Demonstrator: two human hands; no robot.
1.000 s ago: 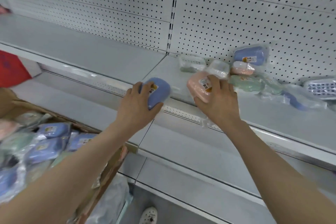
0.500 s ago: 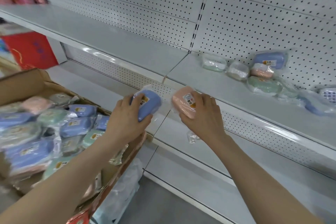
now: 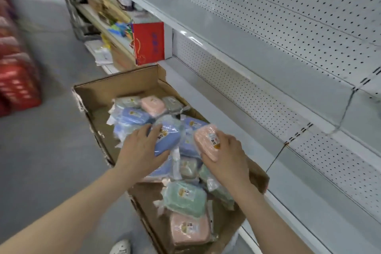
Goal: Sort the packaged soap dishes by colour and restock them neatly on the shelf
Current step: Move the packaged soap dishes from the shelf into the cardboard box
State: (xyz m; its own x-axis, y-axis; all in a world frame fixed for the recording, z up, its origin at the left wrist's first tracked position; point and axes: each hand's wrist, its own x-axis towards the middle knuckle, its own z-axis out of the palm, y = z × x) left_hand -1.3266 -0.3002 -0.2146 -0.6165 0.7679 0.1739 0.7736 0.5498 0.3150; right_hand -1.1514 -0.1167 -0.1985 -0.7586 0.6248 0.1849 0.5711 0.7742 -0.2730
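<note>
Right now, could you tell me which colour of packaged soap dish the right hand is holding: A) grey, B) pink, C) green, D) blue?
B: the right hand grips a pink plastic-wrapped soap dish over the brown cardboard box, while the left hand holds a blue plastic-wrapped soap dish.

Labels on the soap dishes (image 3: 185, 198) are unreadably blurred; the bottom edge crops the shoe (image 3: 121, 247).

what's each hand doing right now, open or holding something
Left hand: grips a blue packaged soap dish above the cardboard box.
Right hand: grips a pink packaged soap dish above the same box.
</note>
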